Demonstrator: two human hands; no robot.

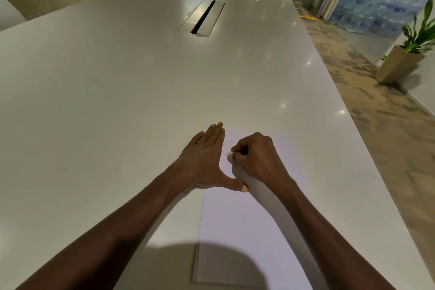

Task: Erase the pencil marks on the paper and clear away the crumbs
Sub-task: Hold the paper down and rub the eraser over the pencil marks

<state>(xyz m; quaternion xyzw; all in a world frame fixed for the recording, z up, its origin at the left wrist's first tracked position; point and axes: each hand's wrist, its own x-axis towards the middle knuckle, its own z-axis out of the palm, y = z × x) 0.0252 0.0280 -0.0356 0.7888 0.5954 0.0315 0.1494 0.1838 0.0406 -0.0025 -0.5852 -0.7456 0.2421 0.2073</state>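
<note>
Paper (247, 231) is laid near the right edge of the table (117, 101) and is pinned flat by the left hand (204, 160), fingers straight and thumb spread, probably so it cannot slide, while a small white eraser (229, 155) is pinched in the curled right hand (256, 158) against faint marks.

On the long white table (117, 101), the left hand (202, 160) lay flat with straight fingers pressing the left edge of the white paper (247, 223), while the right hand (256, 158), fingers curled, pinched a small pale eraser (229, 155) against the sheet.
</note>
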